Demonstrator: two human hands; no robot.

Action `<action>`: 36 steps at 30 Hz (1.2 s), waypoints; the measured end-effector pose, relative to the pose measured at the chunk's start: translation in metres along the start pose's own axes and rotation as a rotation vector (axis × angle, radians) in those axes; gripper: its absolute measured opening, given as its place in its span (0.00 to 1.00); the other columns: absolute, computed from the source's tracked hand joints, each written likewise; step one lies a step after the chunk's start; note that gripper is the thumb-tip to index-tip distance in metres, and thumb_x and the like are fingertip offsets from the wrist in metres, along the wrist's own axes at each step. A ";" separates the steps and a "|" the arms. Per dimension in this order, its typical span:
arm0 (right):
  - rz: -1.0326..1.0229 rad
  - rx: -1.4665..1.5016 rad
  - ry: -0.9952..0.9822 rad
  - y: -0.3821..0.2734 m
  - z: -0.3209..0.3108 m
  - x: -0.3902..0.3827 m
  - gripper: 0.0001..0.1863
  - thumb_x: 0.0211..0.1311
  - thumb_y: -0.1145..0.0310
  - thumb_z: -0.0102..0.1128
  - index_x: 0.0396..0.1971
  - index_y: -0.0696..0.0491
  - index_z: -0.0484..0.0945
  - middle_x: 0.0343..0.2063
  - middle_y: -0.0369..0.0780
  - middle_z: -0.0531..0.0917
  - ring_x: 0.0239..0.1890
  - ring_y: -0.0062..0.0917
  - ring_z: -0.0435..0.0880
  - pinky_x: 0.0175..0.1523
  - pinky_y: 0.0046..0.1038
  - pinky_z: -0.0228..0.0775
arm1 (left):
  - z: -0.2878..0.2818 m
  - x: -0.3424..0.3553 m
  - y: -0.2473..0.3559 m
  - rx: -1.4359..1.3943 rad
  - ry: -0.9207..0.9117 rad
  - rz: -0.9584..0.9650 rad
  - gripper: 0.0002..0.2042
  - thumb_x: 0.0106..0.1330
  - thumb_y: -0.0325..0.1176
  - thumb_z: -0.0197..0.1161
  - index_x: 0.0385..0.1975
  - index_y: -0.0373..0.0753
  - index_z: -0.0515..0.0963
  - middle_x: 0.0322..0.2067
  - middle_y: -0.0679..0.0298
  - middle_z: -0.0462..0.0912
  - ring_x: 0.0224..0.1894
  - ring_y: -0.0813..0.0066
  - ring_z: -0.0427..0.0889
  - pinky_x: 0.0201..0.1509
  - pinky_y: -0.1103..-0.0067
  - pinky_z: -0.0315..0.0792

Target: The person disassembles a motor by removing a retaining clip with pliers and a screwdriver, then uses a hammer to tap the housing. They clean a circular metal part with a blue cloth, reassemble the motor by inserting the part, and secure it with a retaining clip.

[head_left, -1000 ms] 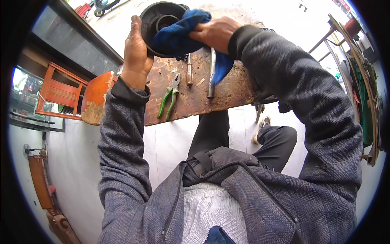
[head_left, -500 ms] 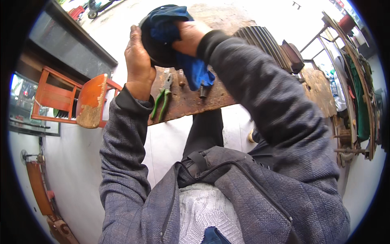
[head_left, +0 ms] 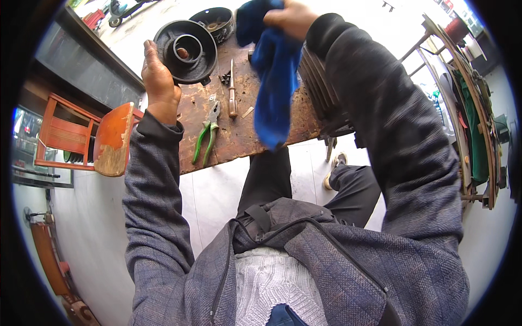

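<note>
My left hand (head_left: pixel 160 81) grips a round black metal end cover (head_left: pixel 207 54) by its left side and holds it tilted up over the workbench (head_left: pixel 190 155). The cover has a raised ring in the middle, and a fingertip shows through its central hole. In my right hand (head_left: pixel 293 19) is a blue cloth (head_left: pixel 274 81), lifted off the cover and hanging down, blurred by motion. Below the cover lie green-handled pliers (head_left: pixel 206 133) and a screwdriver (head_left: pixel 232 103) with a brownish handle.
Behind the cover stands another round black metal part (head_left: pixel 223 32). A finned dark metal casing (head_left: pixel 317 89) rests on the bench at right, partly behind my right sleeve. A worn wooden chair (head_left: pixel 111 138) stands left, a cluttered rack (head_left: pixel 467 108) right.
My right hand has pulled the blue cloth off the cover and swung it up to the right. The cover has moved left in my left hand, now showing its ringed face.
</note>
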State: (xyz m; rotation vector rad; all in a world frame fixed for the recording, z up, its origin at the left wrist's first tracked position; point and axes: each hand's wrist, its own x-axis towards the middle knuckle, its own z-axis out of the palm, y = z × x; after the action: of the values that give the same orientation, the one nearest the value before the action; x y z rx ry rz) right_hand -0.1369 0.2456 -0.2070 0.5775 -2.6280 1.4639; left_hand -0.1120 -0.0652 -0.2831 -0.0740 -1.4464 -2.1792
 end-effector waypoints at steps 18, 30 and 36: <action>-0.764 -0.725 -0.183 -0.078 0.038 -0.079 0.19 0.55 0.65 0.73 0.47 0.53 0.85 0.35 0.43 0.87 0.35 0.37 0.87 0.46 0.36 0.82 | -0.006 0.021 -0.035 -0.057 0.033 -0.379 0.31 0.86 0.56 0.39 0.67 0.32 0.72 0.60 0.55 0.83 0.62 0.61 0.83 0.70 0.62 0.78; -0.612 -0.733 -0.218 -0.090 0.010 -0.191 0.19 0.62 0.68 0.70 0.53 0.54 0.84 0.39 0.45 0.88 0.35 0.32 0.89 0.43 0.33 0.84 | 0.051 0.073 -0.154 -0.028 -0.115 -0.696 0.26 0.85 0.52 0.44 0.58 0.34 0.77 0.51 0.52 0.88 0.51 0.57 0.90 0.57 0.61 0.87; -0.476 -0.773 -0.191 -0.090 -0.020 -0.211 0.19 0.66 0.70 0.68 0.56 0.55 0.83 0.41 0.46 0.89 0.35 0.30 0.90 0.42 0.31 0.85 | 0.059 0.089 -0.165 0.039 -0.101 -0.714 0.23 0.84 0.51 0.48 0.57 0.34 0.77 0.51 0.52 0.88 0.50 0.57 0.90 0.55 0.61 0.88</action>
State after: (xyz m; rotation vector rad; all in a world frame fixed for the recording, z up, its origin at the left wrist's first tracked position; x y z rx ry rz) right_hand 0.0887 0.2798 -0.1757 1.1428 -2.6213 0.2352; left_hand -0.2758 0.0007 -0.3685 0.4125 -1.7592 -2.7248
